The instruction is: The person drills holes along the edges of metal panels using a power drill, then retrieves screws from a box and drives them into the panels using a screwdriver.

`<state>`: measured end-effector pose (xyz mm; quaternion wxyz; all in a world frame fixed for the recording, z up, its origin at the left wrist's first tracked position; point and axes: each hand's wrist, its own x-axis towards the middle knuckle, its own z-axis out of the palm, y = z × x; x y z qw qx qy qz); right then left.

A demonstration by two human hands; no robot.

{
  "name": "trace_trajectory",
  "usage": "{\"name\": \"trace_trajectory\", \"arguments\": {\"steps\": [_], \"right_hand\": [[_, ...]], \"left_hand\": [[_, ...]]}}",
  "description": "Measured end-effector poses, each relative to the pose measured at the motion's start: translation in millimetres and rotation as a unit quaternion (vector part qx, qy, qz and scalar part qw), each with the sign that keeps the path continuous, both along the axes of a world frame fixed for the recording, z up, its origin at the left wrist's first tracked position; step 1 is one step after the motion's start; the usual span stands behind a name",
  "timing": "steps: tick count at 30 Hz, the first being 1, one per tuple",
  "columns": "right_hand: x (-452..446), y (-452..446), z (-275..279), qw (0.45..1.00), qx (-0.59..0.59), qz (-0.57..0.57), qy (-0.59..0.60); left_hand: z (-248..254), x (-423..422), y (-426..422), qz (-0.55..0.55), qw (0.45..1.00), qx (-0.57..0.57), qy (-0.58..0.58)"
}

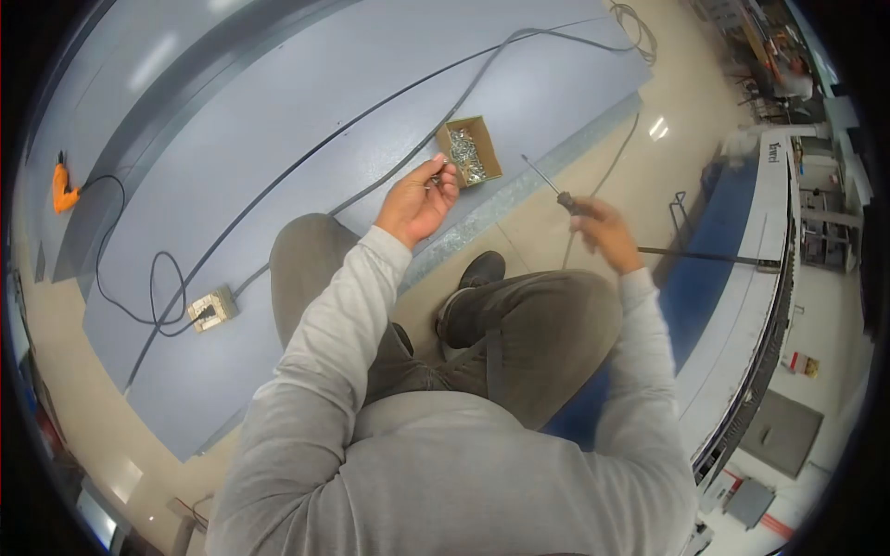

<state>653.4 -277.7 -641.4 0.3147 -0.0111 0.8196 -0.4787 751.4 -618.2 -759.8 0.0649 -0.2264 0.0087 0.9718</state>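
Note:
My left hand (419,202) is closed, its fingertips pinching small shiny metal fasteners (434,180) that look like screws. Just beyond it, an open cardboard box (489,151) holds a pile of loose silver fasteners (466,156). The box rests on the grey-blue panel (357,134), close to its edge. My right hand (604,230) is wrapped around the dark handle of a screwdriver (562,195). The screwdriver's shaft points up and left, toward the box, and its tip touches nothing.
A black cable (464,88) runs across the panel to a socket box (213,310) with a plug in it. An orange power tool (63,190) lies at far left. My bent knees (565,310) are close below my hands. A long blue and white structure (732,269) stands at right.

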Motion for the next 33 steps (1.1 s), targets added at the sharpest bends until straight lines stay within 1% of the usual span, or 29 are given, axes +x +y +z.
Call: {"name": "trace_trajectory", "arguments": {"steps": [1, 3, 4, 6, 7, 8, 11, 17, 23, 27, 32, 33], "right_hand": [[-7.5, -12.4, 30.5, 0.998, 0.02, 0.057, -0.003], [1.1, -48.8, 70.2, 0.991, 0.004, 0.123, 0.054], [5.1, -66.2, 78.7, 0.984, -0.005, 0.157, 0.084], [16.7, -88.3, 83.9, 0.983, 0.013, 0.162, 0.084], [21.6, -96.5, 85.0, 0.982, 0.021, 0.166, 0.084], [23.4, -99.7, 76.1, 0.981, -0.001, 0.166, 0.099], [29.0, -115.3, 70.1, 0.983, -0.009, 0.166, 0.082], [32.3, -117.7, 41.8, 0.984, -0.023, 0.159, 0.077], [30.8, -115.0, 38.0, 0.987, -0.026, 0.151, 0.056], [28.5, -112.5, 33.9, 0.989, -0.025, 0.14, 0.03], [43.1, -122.0, 39.2, 0.966, 0.015, 0.156, 0.207], [44.8, -125.5, 40.8, 0.958, 0.026, 0.157, 0.239]], "left_hand": [[0.6, -0.5, 3.0, 0.002, 1.0, 0.004, -0.003], [1.6, 0.1, 8.7, 0.006, 1.0, 0.013, -0.01], [1.8, -0.4, 9.0, 0.011, 1.0, 0.009, 0.007], [5.0, -3.4, 7.9, 0.027, 1.0, 0.003, -0.007], [6.4, -4.8, 6.4, 0.037, 0.999, -0.001, -0.015], [6.8, -5.2, 4.4, 0.04, 0.999, -0.003, -0.006], [5.1, -3.0, -1.9, 0.052, 0.999, -0.015, 0.006], [2.6, -4.8, -6.9, 0.075, 0.996, -0.043, 0.005], [-1.3, -8.5, -5.4, 0.079, 0.995, -0.059, 0.015], [3.4, -8.8, -6.0, 0.066, 0.992, -0.108, 0.016], [1.2, -8.6, -2.4, 0.045, 0.987, -0.154, -0.007], [-0.8, -7.1, 1.7, 0.053, 0.989, -0.138, -0.028]]}}
